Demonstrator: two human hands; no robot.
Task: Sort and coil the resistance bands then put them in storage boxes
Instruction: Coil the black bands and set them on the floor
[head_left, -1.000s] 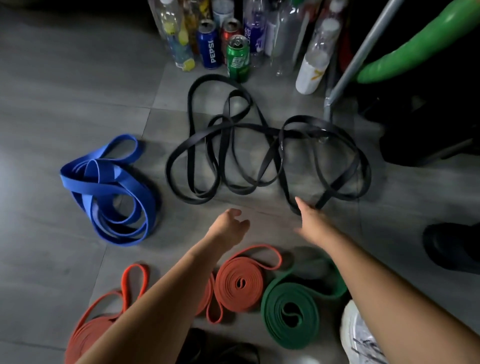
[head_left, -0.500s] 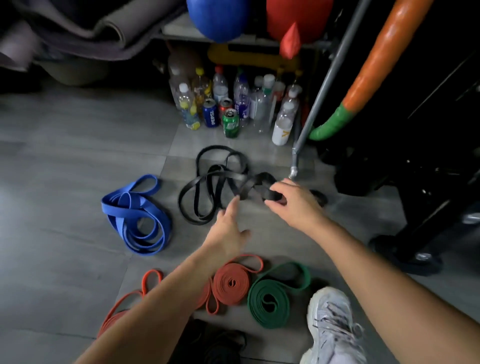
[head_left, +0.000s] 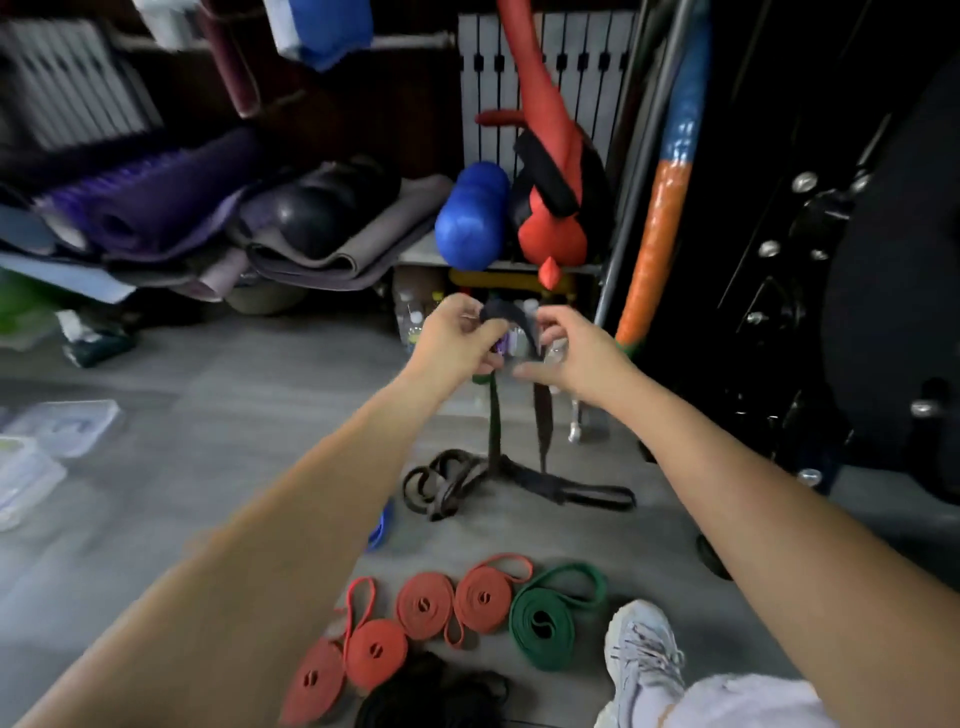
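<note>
A black resistance band (head_left: 493, 421) is lifted up in front of me. My left hand (head_left: 457, 338) and my right hand (head_left: 576, 353) both pinch its top loop, and two strands hang down to a tangled heap (head_left: 452, 483) on the floor. Several coiled orange bands (head_left: 423, 605) lie in a row near my foot, with a coiled green band (head_left: 540, 623) at their right. A sliver of the blue band (head_left: 379, 527) shows behind my left forearm. More black band (head_left: 431, 696) lies at the bottom edge.
Clear plastic storage boxes (head_left: 62, 426) sit on the floor at the left. Rolled mats (head_left: 156, 213), a blue roller (head_left: 470, 218) and red gear (head_left: 550, 228) fill the shelf ahead. A metal pole (head_left: 628, 197) and dark gym machine (head_left: 831, 312) stand right. My white shoe (head_left: 641, 660) is bottom right.
Both hands have raised the black band off the floor, from floor level to chest height. My view has tilted up, and the bottles and cans are now mostly hidden behind my hands.
</note>
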